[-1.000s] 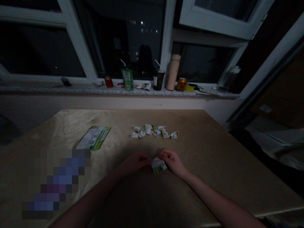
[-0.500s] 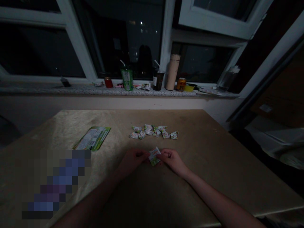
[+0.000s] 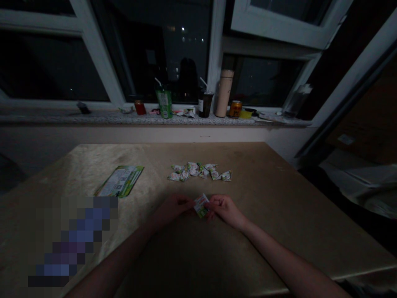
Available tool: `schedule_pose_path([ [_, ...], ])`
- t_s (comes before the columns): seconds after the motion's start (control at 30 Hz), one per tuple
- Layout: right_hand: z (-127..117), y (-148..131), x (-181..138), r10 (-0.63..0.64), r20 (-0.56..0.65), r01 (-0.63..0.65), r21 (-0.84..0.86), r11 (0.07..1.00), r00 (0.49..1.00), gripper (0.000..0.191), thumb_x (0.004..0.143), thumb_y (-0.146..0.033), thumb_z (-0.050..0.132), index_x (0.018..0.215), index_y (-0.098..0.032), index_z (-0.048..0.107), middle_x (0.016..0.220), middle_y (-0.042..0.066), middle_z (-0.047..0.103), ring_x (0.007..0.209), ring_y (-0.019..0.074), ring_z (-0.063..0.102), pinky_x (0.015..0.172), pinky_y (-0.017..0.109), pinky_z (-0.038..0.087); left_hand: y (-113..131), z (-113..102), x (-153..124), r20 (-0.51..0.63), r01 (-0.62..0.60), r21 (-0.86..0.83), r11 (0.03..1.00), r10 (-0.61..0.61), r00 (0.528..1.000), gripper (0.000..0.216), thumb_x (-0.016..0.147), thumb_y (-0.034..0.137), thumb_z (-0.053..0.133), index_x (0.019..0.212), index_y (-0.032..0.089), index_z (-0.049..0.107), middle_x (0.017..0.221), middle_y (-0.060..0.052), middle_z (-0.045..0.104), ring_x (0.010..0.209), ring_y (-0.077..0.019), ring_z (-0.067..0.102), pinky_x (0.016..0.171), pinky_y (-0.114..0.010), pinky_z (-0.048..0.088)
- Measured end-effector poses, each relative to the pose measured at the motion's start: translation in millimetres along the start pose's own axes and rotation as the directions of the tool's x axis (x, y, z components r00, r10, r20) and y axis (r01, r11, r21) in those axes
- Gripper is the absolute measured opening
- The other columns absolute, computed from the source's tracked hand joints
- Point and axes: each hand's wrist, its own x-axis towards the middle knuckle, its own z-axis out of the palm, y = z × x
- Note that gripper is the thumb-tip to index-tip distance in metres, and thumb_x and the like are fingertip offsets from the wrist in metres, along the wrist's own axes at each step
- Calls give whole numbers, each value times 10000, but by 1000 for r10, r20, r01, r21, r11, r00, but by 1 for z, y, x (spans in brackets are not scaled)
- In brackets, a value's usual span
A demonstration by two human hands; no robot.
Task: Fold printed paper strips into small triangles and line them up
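Right hand (image 3: 226,209): grip narrow, thumb and fingers pinching a small printed wrapper (image 3: 201,207) at its three o'clock edge. Left hand (image 3: 174,207): fingertips at the nine o'clock corner; whether they pinch or merely touch cannot be told in this dim light. The wrapper sits between both hands, above or on the near-middle of the surface (image 3: 263,198); clearance unclear.

Handling, in judgement: thin sheet, liable to crease or tear; light, matched pressure at opposite edges advised, fingertips clear of its centre.

Beyond, at twelve o'clock: folded wrapped pieces (image 3: 194,168), grouped closely, well apart from the hands. At ten o'clock: a green-and-white packet (image 3: 121,181), lying flat. Farthest, at twelve: the windowsill (image 3: 182,120), bearing drinks containers.
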Motion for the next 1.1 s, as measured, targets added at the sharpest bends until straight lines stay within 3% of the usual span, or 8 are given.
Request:
schedule_pose_path([
  [0.2,-1,-1,1,12,-11,-12,15,1000,1000,433,695,-573,685,674,-154,576,567,11,660,463,127,597,479,219,414,11,6,-6,-94,-23,63,998,29,995,416,785,536,534,721,163,709,679,-20,685,677,-213,626,635,-259,431],
  [0.4,1,-2,3,16,40,-19,70,997,999,421,738,-554,652,831,-147,595,661,21,680,534,132,621,525,226,440,18,12,-6,-174,-39,154,987,66,982,452,839,521,423,834,161,696,763,-25,703,726,-222,636,643,-259,443],
  [0.53,0,6,5,-84,-50,83,-26,996,995,384,687,-434,737,913,-188,547,727,-20,656,599,121,602,556,219,435,19,12,-8,-150,-47,294,955,95,984,424,856,489,422,777,162,681,710,-21,687,675,-208,628,605,-252,431],
  [0.63,-3,10,5,-171,-106,152,-170,974,980,278,752,-361,681,925,-202,534,694,-40,625,622,128,589,595,236,435,19,12,-12,-137,-54,453,890,129,982,378,858,451,461,703,171,662,642,-12,645,601,-198,594,584,-266,401],
  [0.7,-4,10,4,-226,-116,168,-376,911,967,171,789,-290,641,908,-200,557,701,-29,624,646,140,584,631,257,426,21,13,-15,-138,-54,556,829,156,978,347,858,426,488,681,175,650,626,-19,625,591,-207,577,615,-294,399],
  [0.83,-2,5,0,-364,-71,189,-754,629,929,134,788,-177,647,917,-201,621,852,23,663,843,194,587,789,334,376,30,18,-22,-142,-53,696,716,210,967,228,868,318,501,757,173,638,715,-49,642,716,-238,596,767,-362,409],
  [0.97,1,2,-2,-382,14,211,-852,479,924,135,836,-215,631,971,-204,637,959,55,680,942,221,572,813,360,357,39,35,-30,-86,-111,763,636,271,959,230,892,246,469,1051,164,614,1068,-100,647,999,-271,572,912,-408,381],
  [1.1,-1,1,-3,-399,156,291,-906,306,904,199,896,-225,559,1078,-239,639,1123,48,671,1096,247,524,912,422,338,30,56,-43,91,-234,835,498,295,951,472,861,188,472,1328,124,447,1397,-142,460,1241,-271,456,1029,-424,341],
])
